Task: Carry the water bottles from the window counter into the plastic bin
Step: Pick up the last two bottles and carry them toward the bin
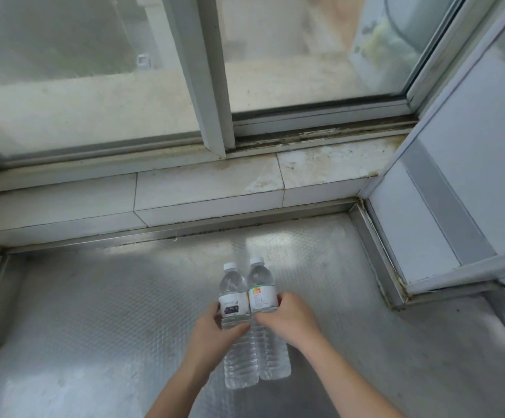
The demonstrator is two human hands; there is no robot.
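I have both water bottles in hand, one each: my left hand (212,327) is wrapped around the left bottle (235,324) at its label, and my right hand (287,316) is closed around the right bottle (263,321) at about the same height. The two stand upright and side by side, their sides touching, white caps on and both full of clear water. Their bases look to be on the patterned metal surface (94,312) below the window (305,55), though I cannot tell for sure whether they rest there or are just off it. So the task, as I judge it, is barely begun: the bottles are gripped but nothing has been carried anywhere. The plastic bin is nowhere in view (it must be off to one side or behind me), so the lift, the carry and the drop into it are all left. No other bottles show on the surface or on the tiled ledge (209,188) beyond it.
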